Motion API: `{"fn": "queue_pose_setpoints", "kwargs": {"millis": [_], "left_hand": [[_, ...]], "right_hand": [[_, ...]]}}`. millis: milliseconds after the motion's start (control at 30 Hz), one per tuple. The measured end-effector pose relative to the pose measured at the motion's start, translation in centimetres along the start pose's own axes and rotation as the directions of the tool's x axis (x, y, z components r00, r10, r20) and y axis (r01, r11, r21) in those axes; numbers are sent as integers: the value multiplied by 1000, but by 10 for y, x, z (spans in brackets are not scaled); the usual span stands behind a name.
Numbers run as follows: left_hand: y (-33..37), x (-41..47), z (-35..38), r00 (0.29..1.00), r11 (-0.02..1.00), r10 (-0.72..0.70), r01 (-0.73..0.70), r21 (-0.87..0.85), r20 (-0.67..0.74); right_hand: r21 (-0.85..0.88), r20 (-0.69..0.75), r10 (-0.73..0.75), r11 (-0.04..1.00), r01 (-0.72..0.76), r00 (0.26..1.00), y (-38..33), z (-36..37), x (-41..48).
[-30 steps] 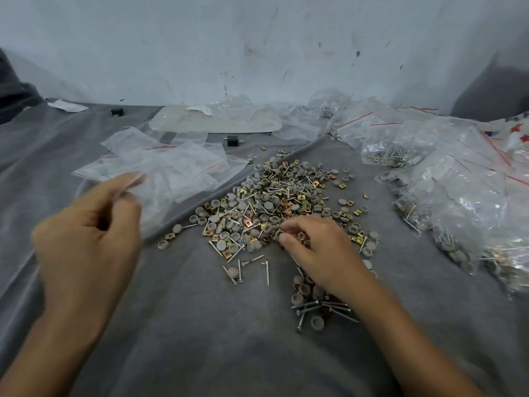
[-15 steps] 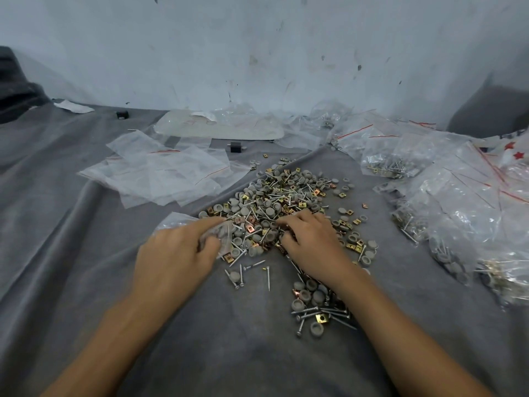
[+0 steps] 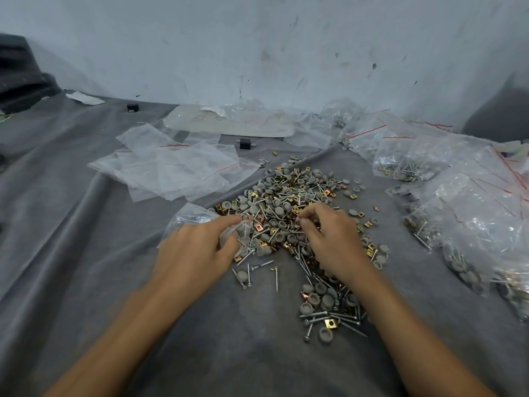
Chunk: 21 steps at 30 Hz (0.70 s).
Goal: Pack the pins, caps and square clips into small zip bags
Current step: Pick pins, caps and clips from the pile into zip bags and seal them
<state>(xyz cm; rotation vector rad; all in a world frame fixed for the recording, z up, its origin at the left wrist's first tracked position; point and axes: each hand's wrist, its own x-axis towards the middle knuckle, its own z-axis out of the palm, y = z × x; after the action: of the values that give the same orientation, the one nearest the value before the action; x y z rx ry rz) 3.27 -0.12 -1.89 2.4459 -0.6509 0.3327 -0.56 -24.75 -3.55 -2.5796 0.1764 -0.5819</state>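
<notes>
The person's body shows as two hands and two forearms only. The left hand [image 3: 197, 253] and the right hand [image 3: 332, 242] are bare. The left forearm [image 3: 120, 333] and the right forearm [image 3: 415, 333] are bare along their full visible length, down to the lower frame edge. Short, plain nails show on the right hand's fingers [image 3: 306, 224]. The left hand's outline is slightly blurred.

A makeshift packing workshop: scuffed white wall [image 3: 257, 38], grey cloth [image 3: 71, 253] spread as bench, filled zip bags [image 3: 472, 213] heaped alongside.
</notes>
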Motion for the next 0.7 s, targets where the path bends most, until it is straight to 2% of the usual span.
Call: {"fn": "queue_pose_setpoints", "kwargs": {"millis": [133,233,300,433,700], "left_hand": [[7,-3,-1,999,1000,13,-12,-22,52],[11,-6,-1,995,998,-33,38,-43,93],[14,-7,-1,993,996,-57,63,-61,104],[18,-8,-1,984,986,-68,92,-141,168],[15,-9,4,965,947,-53,131,-294,257]], "right_hand": [[76,22,19,997,-21,1000,-1,-1,-5],[72,14,20,997,-21,1000,-5,-3,-13],[81,5,0,997,-1,1000,-12,-7,-20],[231,50,-52,972,39,997,-32,-8,-34],[306,66,-158,943,131,985,-52,7,-45]]}}
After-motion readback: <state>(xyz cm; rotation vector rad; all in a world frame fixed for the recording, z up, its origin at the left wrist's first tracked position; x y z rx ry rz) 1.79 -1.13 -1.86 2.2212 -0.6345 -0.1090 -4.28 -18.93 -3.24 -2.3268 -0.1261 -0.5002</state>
